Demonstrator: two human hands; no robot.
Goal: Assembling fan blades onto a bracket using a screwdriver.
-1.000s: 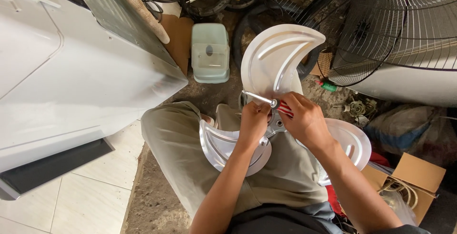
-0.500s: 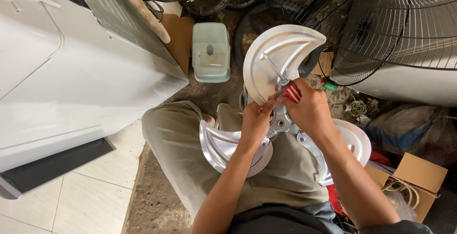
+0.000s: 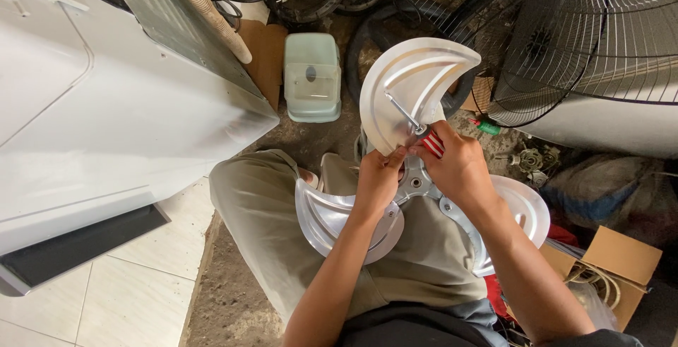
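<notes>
Blades number three on the silver fan propeller (image 3: 417,86) that lies across the person's lap: one stands up at the far side, one spreads to the near left over the thigh, one to the near right. One hub (image 3: 415,181) joins them in the middle. One screwdriver (image 3: 413,122) with a red and white striped handle points its metal shaft up and to the left across the far blade. The right hand (image 3: 459,167) is closed round that handle. The left hand (image 3: 378,181) is curled, its fingertips pinching the lower edge of the far blade just beside the hub.

Compared with half a second ago, the right hand has drawn slightly nearer and lower, so the shaft now shows plainly against the blade; a second ago the shaft lay almost level at the hub instead. The left hand has kept its place.

Farther out, one pale green plastic container (image 3: 311,77) stands on the dirt floor at the far side. One large white appliance (image 3: 106,93) fills the left. Two wire fan guards (image 3: 600,36) lean at the far right, and one open cardboard box (image 3: 621,262) sits at the near right.
</notes>
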